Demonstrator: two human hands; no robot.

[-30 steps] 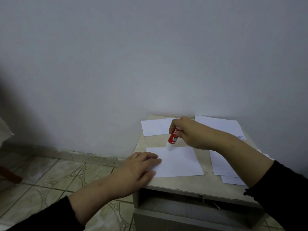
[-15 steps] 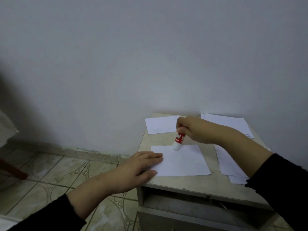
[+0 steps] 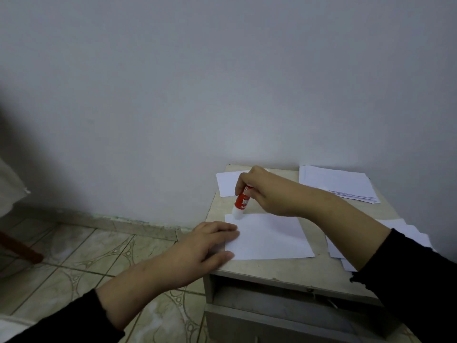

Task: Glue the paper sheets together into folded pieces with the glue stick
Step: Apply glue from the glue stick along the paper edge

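On top of a small beige cabinet (image 3: 269, 269) set against a plain grey wall (image 3: 222, 82), the head view shows one white paper sheet (image 3: 269, 237) lying flat near the front edge.

Right hand (image 3: 268, 191): fingers and thumb are curled round a red glue stick (image 3: 241, 201). The stick is tilted, upper end inside the hand, white lower end touching the sheet at its far left corner. The forearm crosses the cabinet top from the right, in a black sleeve (image 3: 415, 280).

Left hand (image 3: 205, 246): fingers straight and close together, laid flat, palm down. The fingertips press on the left edge of the same sheet; the thumb lies along the cabinet's front left corner. This arm also wears a black sleeve.

Other paper on the cabinet top:
- a single white sheet (image 3: 226, 183) at the far left, against the wall, partly hidden behind the right hand;
- a stack of white sheets (image 3: 338, 183) at the far right corner, well apart from the glue stick;
- loose overlapping sheets (image 3: 410, 233) at the right, partly covered by the right forearm.

Below the top, an open drawer (image 3: 272, 308) shows at the cabinet front; its contents cannot be made out. Patterned beige floor tiles (image 3: 74, 256) lie to the left, with a brown wooden piece (image 3: 19, 248) near the left frame edge.
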